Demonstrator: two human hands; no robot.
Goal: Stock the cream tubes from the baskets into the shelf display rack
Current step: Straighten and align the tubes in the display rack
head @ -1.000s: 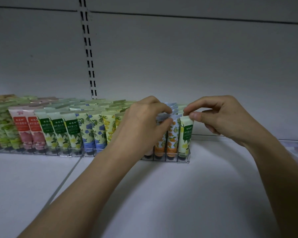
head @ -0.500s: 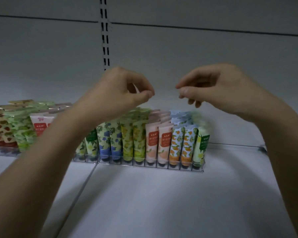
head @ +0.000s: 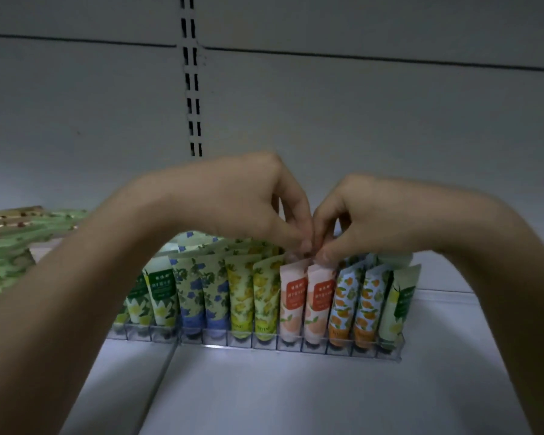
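Our arms hide part of the rack (head: 296,346), so we cannot see the tubes behind our left arm well. The tubes far left of the rack are cut off by the picture edge and look blurry. Our left hand (head: 252,205) and right hand (head: 361,224) meet just above the two pink tubes (head: 305,302) in the rack. The fingertips are curled and bunched at the tops of these tubes. We cannot tell if they pinch the tube tops or only touch them.

The pink tubes have a red label with small writing, too blurry to read. The green tubes (head: 159,296) left of them have dark green labels, also too small to read.

The clear rack sits on a white shelf (head: 296,397), and the tubes stand in rows inside it. Behind the rack is a plain white wall (head: 358,120) with a slotted strip (head: 191,89) running up it. The light is dim.
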